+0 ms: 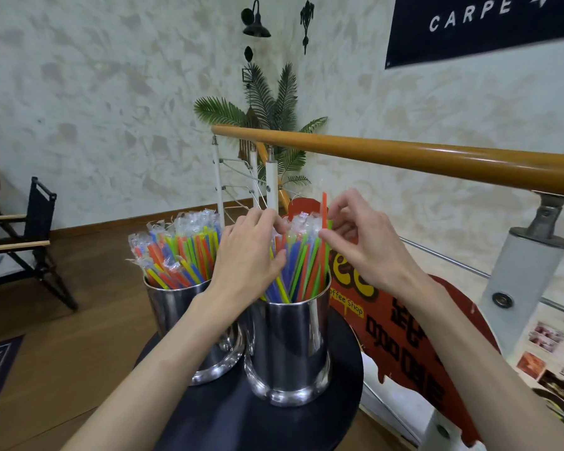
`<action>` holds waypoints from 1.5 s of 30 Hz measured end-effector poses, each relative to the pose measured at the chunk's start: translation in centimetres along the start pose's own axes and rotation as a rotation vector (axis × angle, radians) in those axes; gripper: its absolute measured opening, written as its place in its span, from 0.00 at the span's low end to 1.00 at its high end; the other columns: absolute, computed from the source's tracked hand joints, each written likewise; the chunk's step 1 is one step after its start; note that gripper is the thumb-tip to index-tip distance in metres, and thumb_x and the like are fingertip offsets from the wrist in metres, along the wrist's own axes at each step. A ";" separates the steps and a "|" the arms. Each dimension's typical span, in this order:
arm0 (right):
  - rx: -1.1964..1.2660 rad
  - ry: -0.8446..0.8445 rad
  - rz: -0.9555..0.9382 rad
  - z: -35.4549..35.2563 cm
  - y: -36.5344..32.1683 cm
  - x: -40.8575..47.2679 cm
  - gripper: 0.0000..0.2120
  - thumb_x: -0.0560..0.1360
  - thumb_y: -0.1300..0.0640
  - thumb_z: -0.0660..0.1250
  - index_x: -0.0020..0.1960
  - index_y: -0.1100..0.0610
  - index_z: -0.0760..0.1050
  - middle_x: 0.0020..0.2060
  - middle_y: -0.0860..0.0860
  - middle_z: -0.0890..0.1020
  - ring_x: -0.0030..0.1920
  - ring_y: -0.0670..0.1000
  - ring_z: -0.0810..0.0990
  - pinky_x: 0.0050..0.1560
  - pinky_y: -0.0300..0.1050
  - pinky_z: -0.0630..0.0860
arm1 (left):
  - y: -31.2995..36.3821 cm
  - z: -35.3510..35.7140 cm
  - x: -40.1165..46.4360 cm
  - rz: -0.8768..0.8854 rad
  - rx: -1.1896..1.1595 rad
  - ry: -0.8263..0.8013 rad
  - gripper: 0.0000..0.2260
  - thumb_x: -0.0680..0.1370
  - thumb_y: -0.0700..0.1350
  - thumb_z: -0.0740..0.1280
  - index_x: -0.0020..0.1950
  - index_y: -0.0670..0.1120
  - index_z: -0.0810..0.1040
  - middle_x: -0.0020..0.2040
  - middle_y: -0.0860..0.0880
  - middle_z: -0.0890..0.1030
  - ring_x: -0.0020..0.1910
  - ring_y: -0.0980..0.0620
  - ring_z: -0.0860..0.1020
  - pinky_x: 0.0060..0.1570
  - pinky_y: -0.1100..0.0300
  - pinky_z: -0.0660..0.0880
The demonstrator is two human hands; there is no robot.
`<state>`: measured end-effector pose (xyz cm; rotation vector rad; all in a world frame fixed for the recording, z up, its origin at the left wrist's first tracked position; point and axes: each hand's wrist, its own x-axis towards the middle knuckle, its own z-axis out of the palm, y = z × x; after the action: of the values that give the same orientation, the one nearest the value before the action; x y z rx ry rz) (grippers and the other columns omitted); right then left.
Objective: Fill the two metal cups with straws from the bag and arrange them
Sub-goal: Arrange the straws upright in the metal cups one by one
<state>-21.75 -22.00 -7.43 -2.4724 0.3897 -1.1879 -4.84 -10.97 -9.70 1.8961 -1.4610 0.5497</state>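
Two shiny metal cups stand side by side on a small round black table (228,418). The left cup (176,307) is packed with wrapped coloured straws (176,252) that fan out to the left. Upright wrapped straws (302,262) fill the right cup (290,346), and one orange straw (324,209) sticks up above the rest. My left hand (245,255) curls round the left side of that bundle, fingertips at the wrapper tops. From the other side my right hand (362,242) pinches the straws near the tall orange one. No bag is in view.
A wooden handrail (404,154) on white posts runs across just behind and to the right of the table. A red coffee-shop sign (401,327) leans against the railing. A folding chair (23,242) stands at the left on the wood floor. A potted palm (274,109) stands behind.
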 end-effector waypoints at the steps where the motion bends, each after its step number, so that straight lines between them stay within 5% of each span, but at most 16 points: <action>1: -0.016 -0.016 -0.036 0.0 0.0 0.1 0.10 0.79 0.62 0.70 0.52 0.50 0.71 0.41 0.48 0.80 0.42 0.47 0.79 0.42 0.42 0.77 | -0.1 -0.1 0.0 -0.002 0.007 -0.011 0.14 0.74 0.43 0.73 0.53 0.53 0.71 0.54 0.55 0.72 0.55 0.50 0.74 0.52 0.58 0.62; 5: -0.103 -0.066 -0.137 -0.1 0.3 0.4 0.09 0.81 0.63 0.67 0.52 0.52 0.83 0.44 0.44 0.81 0.46 0.39 0.79 0.46 0.32 0.72 | -0.7 -0.1 0.1 -0.012 0.003 -0.060 0.11 0.75 0.43 0.71 0.56 0.52 0.78 0.61 0.52 0.74 0.61 0.50 0.73 0.56 0.57 0.63; 9: -0.150 -0.163 -0.140 -0.3 0.0 0.3 0.13 0.82 0.65 0.64 0.59 0.55 0.83 0.45 0.38 0.77 0.46 0.31 0.75 0.46 0.27 0.68 | -1.3 -0.9 0.3 -0.009 0.041 -0.087 0.07 0.79 0.49 0.68 0.56 0.54 0.83 0.65 0.50 0.74 0.64 0.49 0.72 0.62 0.51 0.66; 13: -0.204 -0.201 -0.158 -0.2 -0.4 0.6 0.20 0.77 0.71 0.66 0.63 0.54 0.81 0.49 0.41 0.78 0.48 0.34 0.74 0.49 0.24 0.66 | -2.1 -2.2 0.6 0.026 0.094 -0.132 0.08 0.80 0.53 0.67 0.56 0.55 0.84 0.66 0.50 0.75 0.65 0.49 0.73 0.65 0.49 0.67; 18: -0.277 -0.008 -0.238 0.1 -0.4 1.3 0.20 0.72 0.73 0.73 0.60 0.57 0.83 0.48 0.44 0.79 0.48 0.38 0.71 0.50 0.25 0.67 | -2.5 -2.9 0.7 0.053 0.084 -0.194 0.09 0.80 0.54 0.68 0.57 0.54 0.83 0.64 0.54 0.76 0.61 0.52 0.75 0.61 0.50 0.72; 23: -0.362 0.312 -0.321 -0.1 -0.8 1.7 0.09 0.73 0.70 0.74 0.52 0.63 0.83 0.45 0.56 0.82 0.46 0.52 0.79 0.50 0.39 0.75 | -2.6 -2.6 0.6 0.036 -0.005 -0.201 0.07 0.79 0.51 0.69 0.56 0.53 0.83 0.60 0.54 0.77 0.58 0.54 0.77 0.57 0.51 0.75; 29: -0.403 0.483 -0.366 -0.5 -0.9 1.8 0.10 0.76 0.68 0.72 0.57 0.65 0.83 0.45 0.60 0.82 0.42 0.55 0.81 0.49 0.32 0.70 | -2.5 -1.3 0.2 0.055 0.020 -0.161 0.11 0.81 0.46 0.65 0.61 0.54 0.82 0.59 0.52 0.75 0.59 0.52 0.73 0.60 0.48 0.73; 33: -0.353 0.457 -0.332 -0.2 -0.3 2.0 0.11 0.77 0.66 0.70 0.59 0.63 0.83 0.44 0.58 0.84 0.40 0.54 0.82 0.43 0.35 0.73 | -2.6 -0.9 0.3 0.054 0.013 -0.106 0.09 0.79 0.53 0.68 0.56 0.53 0.84 0.54 0.52 0.74 0.55 0.52 0.73 0.56 0.51 0.72; 35: -0.172 0.407 -0.238 0.0 -0.5 2.0 0.11 0.78 0.63 0.70 0.60 0.59 0.84 0.42 0.56 0.82 0.40 0.45 0.79 0.41 0.32 0.70 | -2.6 -0.7 0.3 0.058 0.021 -0.065 0.09 0.78 0.55 0.70 0.53 0.52 0.84 0.52 0.53 0.74 0.52 0.52 0.72 0.54 0.52 0.71; 38: 0.186 0.309 -0.067 0.2 -1.8 2.0 0.04 0.77 0.56 0.73 0.48 0.48 0.84 0.46 0.59 0.80 0.46 0.48 0.81 0.41 0.29 0.71 | -2.5 -0.4 0.2 0.066 0.061 -0.028 0.11 0.76 0.57 0.71 0.51 0.51 0.84 0.53 0.53 0.74 0.51 0.53 0.71 0.54 0.53 0.69; 40: 0.271 0.250 0.006 0.2 -2.3 1.9 0.08 0.76 0.53 0.74 0.42 0.40 0.81 0.47 0.58 0.81 0.47 0.50 0.82 0.41 0.32 0.72 | -2.1 -0.3 0.2 0.073 0.108 -0.016 0.13 0.76 0.59 0.71 0.50 0.52 0.84 0.56 0.53 0.76 0.55 0.51 0.72 0.55 0.54 0.66; 45: 0.204 0.014 0.135 0.4 -2.3 1.3 0.05 0.76 0.55 0.75 0.42 0.47 0.84 0.33 0.44 0.84 0.34 0.41 0.79 0.37 0.37 0.75 | -1.0 0.4 0.4 0.045 0.167 -0.053 0.17 0.74 0.65 0.69 0.52 0.53 0.84 0.60 0.55 0.75 0.60 0.51 0.71 0.56 0.55 0.62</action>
<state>-20.41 -20.38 -5.77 -2.2284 0.4112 -1.1310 -3.79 -11.34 -9.96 2.0238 -1.5362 0.6653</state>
